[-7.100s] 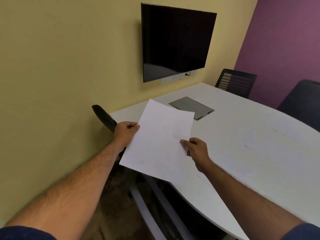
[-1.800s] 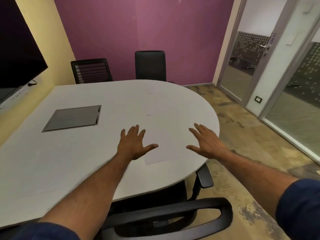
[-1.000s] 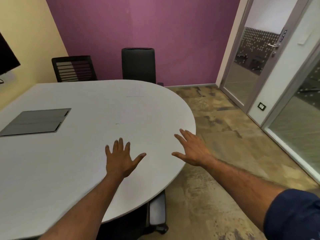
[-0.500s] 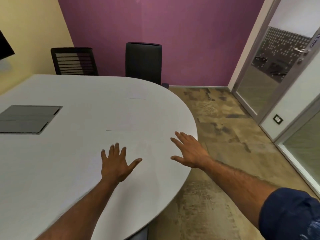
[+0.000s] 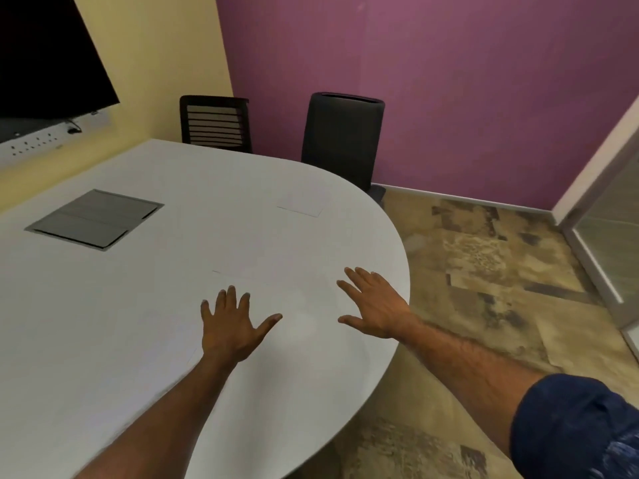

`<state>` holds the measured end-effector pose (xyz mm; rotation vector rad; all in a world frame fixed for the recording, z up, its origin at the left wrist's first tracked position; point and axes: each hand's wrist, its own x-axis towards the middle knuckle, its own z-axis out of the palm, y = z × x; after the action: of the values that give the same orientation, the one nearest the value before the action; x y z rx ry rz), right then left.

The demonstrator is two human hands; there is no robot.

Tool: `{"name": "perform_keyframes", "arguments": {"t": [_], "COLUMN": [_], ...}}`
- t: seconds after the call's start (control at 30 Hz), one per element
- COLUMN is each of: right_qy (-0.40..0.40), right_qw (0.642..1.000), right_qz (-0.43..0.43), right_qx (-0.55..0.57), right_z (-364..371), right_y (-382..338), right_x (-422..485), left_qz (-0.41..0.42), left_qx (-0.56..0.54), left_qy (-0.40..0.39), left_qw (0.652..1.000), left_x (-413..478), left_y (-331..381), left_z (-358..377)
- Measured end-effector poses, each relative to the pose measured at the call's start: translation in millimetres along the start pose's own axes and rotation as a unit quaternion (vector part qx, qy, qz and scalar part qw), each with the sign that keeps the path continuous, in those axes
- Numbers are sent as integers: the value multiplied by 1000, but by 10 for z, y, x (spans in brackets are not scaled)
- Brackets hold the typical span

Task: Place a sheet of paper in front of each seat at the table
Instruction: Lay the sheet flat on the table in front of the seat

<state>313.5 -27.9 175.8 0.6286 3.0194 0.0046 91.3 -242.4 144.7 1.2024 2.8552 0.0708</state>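
Both hands are empty. The left hand [image 5: 231,326] is flat with its fingers spread wide, low over the white table [image 5: 103,340]. I cannot tell if it touches the top. The right hand [image 5: 375,305] is spread wide too and holds nothing, and it hangs near the round edge of the table. Between the two hands I think there is a near sheet [image 5: 276,299] lying flat. It is white on white and only some thin lines show, so I am not sure. A far sheet [image 5: 301,203] is easier to see. It lies flat near the far edge, right in front of the black chair [image 5: 342,133]. So that seat looks done, and this near end may be done as well. I see no paper in front of the chair with slats [image 5: 214,122], so that seat may be left to do. With empty hands, more paper would have to be fetched first. A gray lid [image 5: 95,217] is set in the table top, well away from both sheets. A dark screen [image 5: 45,53] hangs on the yellow wall. The floor [image 5: 484,271] to the right is open for walking round the curved end. The two chairs stand close to the purple wall, so it looks tight there.
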Motion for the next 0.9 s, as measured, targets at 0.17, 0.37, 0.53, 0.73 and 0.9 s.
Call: {"name": "perform_keyframes", "arguments": {"t": [0.17, 0.37, 0.53, 0.73, 0.9], "right_qy": [0, -10, -23, -15, -29], "right_qw": [998, 993, 987, 982, 970], "right_qz": [-57, -120, -159, -188, -242], "right_qx": [1, -8, -6, -4, -4], "right_z": [47, 220, 372, 473, 612], "right_y": [398, 699, 936, 1107, 1131], "right_x": [370, 1080, 1637, 2246, 2836], "left_qz": [-70, -163, -210, -252, -304], "left_qx": [-7, -18, -37, -37, -37], "left_qy": [12, 27, -5, -19, -27], "left_qw": [997, 986, 977, 967, 952], "left_x": [158, 631, 1032, 1265, 1403], "left_y": [377, 459, 507, 562, 606], "left_z": [-9, 245, 559, 656, 729]}}
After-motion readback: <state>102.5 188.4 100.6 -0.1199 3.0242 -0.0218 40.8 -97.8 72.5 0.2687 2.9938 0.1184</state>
